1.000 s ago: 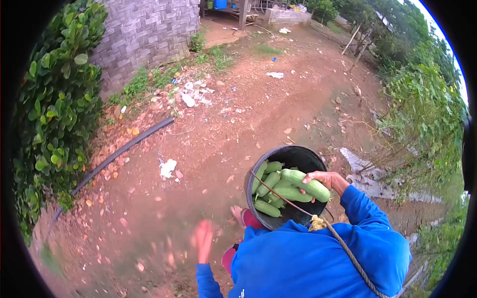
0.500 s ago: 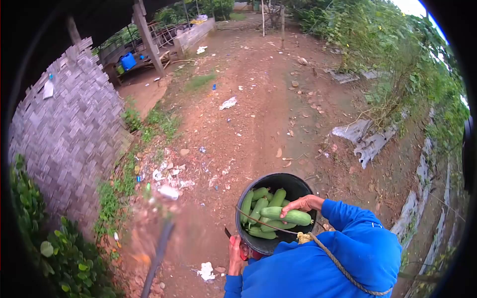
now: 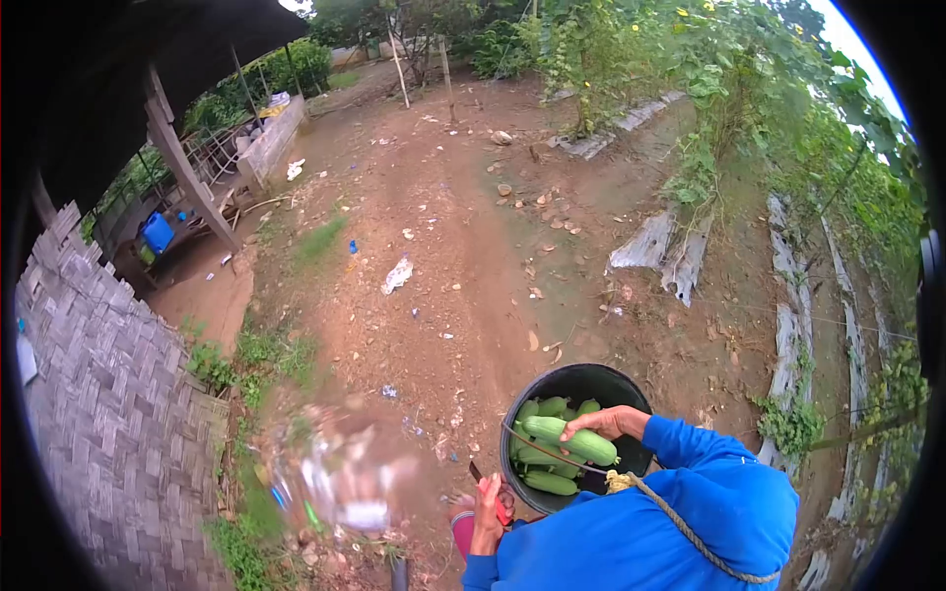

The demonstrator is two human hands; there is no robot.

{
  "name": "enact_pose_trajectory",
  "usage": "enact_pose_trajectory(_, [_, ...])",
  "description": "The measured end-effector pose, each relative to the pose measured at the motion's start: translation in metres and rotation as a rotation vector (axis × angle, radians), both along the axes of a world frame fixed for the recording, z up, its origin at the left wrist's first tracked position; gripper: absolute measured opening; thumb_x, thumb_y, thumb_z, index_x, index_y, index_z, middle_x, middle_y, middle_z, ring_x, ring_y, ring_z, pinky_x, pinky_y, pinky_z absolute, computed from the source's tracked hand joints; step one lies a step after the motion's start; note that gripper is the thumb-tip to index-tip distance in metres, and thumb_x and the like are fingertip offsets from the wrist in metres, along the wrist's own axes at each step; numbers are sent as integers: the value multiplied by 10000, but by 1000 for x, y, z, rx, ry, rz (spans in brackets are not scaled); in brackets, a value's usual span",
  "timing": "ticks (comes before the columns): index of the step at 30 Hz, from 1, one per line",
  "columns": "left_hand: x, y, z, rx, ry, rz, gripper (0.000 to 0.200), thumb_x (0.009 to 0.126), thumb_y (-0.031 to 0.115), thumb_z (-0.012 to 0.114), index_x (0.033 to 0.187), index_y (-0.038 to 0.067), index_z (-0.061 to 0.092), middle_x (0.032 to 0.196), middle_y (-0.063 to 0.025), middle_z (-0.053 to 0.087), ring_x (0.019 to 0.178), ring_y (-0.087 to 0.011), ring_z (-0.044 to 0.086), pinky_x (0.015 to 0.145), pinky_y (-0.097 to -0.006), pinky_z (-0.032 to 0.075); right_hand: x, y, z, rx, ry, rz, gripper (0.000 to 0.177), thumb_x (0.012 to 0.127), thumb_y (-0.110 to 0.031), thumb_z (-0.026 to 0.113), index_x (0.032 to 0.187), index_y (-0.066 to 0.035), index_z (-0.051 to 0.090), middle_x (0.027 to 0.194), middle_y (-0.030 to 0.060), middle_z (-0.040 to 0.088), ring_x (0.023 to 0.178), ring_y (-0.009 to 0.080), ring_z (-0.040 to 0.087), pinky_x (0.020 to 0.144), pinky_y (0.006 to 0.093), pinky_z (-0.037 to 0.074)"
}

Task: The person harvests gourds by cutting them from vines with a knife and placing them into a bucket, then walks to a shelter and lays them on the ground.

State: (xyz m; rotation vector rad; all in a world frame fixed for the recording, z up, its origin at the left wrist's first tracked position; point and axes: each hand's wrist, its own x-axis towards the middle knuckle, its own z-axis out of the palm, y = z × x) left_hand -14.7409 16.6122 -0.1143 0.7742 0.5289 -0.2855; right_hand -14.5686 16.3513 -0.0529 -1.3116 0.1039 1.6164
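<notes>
A black bucket [image 3: 613, 390] hangs before me, holding several green gourds [image 3: 546, 483] in a pile. My right hand [image 3: 613, 422] is closed over one larger gourd [image 3: 581, 443] lying on top of the pile. Just outside the bucket's left side, my left hand [image 3: 487, 514] grips a knife [image 3: 504, 512] with a red handle, its dark blade pointing up. The bucket's thin handle [image 3: 552, 451] arches across the gourds. A twisted rope [image 3: 680, 522] over my blue sleeve is knotted near it with yellowish material [image 3: 619, 481].
A woven bamboo wall [image 3: 108, 414] stands on the left, beside a roofed shelter with a blue container [image 3: 156, 232]. Climbing plants [image 3: 729, 108] and grey sheeting [image 3: 642, 242] line the right. A dirt path [image 3: 434, 286] with scattered litter runs ahead.
My view has shifted forward and turned, so the shelter and wall sit farther left. The bucket and both hands appear slightly right and lower. Both grips are unchanged.
</notes>
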Motion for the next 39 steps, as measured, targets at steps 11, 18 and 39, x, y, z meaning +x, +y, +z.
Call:
enact_pose_trajectory(11, [170, 133, 107, 8, -231, -452, 342, 977, 428, 533, 944, 88, 554, 718, 1, 548, 521, -73, 483, 407, -207, 378, 19, 78, 123, -41, -154, -470, 466, 782, -475, 724, 1059, -103, 681, 1075, 44, 653, 961, 177, 612, 825, 321, 497])
enact_pose_trajectory(18, [277, 187, 100, 27, -225, -530, 306, 984, 404, 526, 956, 100, 552, 733, -15, 560, 520, -90, 486, 407, -209, 375, 110, 144, 105, -47, -139, -501, 468, 786, -514, 720, 1055, -134, 681, 1078, 34, 633, 976, 176, 603, 813, 327, 500])
enact_pose_trajectory(39, [596, 422, 107, -178, -8, -117, 321, 979, 421, 547, 885, 115, 573, 670, 8, 560, 496, -89, 505, 392, -236, 404, 538, 400, 96, -1, -82, -441, 451, 814, -436, 723, 1112, -107, 649, 1073, 70, 664, 978, 236, 647, 860, 405, 545])
